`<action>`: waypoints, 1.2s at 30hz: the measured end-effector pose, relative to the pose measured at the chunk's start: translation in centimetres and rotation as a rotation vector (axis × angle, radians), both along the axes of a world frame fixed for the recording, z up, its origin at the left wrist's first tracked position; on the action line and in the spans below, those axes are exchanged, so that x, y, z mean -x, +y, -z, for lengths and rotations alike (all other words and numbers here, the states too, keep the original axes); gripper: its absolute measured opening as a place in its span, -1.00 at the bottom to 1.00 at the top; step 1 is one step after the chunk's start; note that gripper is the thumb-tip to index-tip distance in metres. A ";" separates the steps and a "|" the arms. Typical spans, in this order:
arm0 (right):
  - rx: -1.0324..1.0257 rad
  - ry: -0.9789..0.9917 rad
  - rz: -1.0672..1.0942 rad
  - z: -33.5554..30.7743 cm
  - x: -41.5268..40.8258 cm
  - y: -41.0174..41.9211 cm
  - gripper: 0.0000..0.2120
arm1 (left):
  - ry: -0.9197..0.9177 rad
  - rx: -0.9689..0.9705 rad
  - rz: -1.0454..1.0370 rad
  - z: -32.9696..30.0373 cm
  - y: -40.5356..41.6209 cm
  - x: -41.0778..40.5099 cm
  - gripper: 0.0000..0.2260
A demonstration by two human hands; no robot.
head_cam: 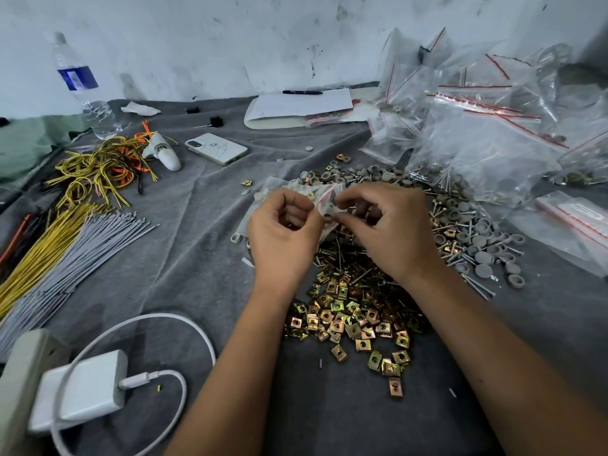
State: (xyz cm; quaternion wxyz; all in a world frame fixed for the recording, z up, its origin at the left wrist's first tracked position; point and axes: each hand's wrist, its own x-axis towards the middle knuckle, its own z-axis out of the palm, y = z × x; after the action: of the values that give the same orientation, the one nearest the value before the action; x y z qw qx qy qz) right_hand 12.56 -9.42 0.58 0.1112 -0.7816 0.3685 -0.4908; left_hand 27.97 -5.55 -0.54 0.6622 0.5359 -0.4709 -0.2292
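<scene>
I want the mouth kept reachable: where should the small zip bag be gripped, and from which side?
Pinch the small zip bag at its red-striped top edge, from both ends, as the left hand and right hand do. The film is limp and crumpled; the zip strip is probably firmest.

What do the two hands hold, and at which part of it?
Both hold one small clear zip bag near its red-striped mouth: the left hand pinches one side of it, the right hand the other.
</scene>
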 end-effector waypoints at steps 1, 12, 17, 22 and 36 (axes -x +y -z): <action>-0.008 -0.035 0.017 0.0 0.1 -0.1 -0.80 | 0.021 0.000 -0.007 0.0 0.0 0.0 -0.83; -0.210 0.480 0.045 1.0 1.0 -1.5 -0.64 | 0.204 0.004 -0.113 0.1 -0.4 -1.2 -0.87; -0.262 0.368 0.013 0.5 1.2 -1.5 -0.81 | 0.194 0.006 -0.132 -0.1 -0.3 -1.3 -0.90; -0.286 0.318 0.045 0.6 1.4 -1.3 -0.94 | 0.171 -0.005 -0.135 -0.1 -0.2 -1.3 -0.86; -0.039 -0.041 -0.085 -0.1 0.6 -0.2 -0.85 | -0.069 0.015 0.012 0.1 0.2 0.4 -0.81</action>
State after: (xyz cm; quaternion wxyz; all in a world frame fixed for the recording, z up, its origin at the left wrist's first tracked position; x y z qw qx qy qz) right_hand 11.99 -9.66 0.69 0.1547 -0.7841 0.3423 -0.4940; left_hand 27.59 -5.34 -0.61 0.6481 0.5357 -0.4984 -0.2110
